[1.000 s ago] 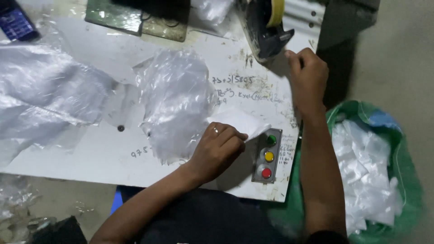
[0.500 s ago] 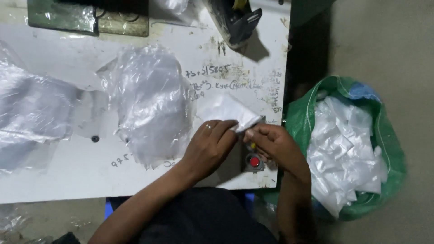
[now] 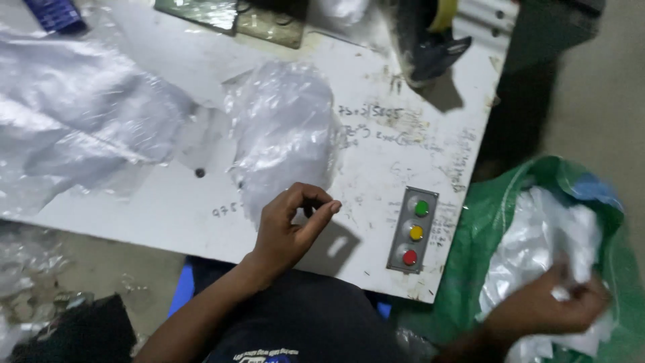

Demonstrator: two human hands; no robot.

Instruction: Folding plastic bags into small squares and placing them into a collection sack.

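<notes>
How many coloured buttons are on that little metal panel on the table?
3, in a row down the grey button panel: green button farthest from the person, yellow button in the middle, red button nearest.

Small workshop or packing station: scuffed white worktable (image 3: 168,215) with scribbled marks, a metal button panel (image 3: 412,230) with green, yellow and red buttons, heaps of clear plastic bags (image 3: 282,134), a green waste sack (image 3: 484,269) stuffed with white scraps.
</notes>
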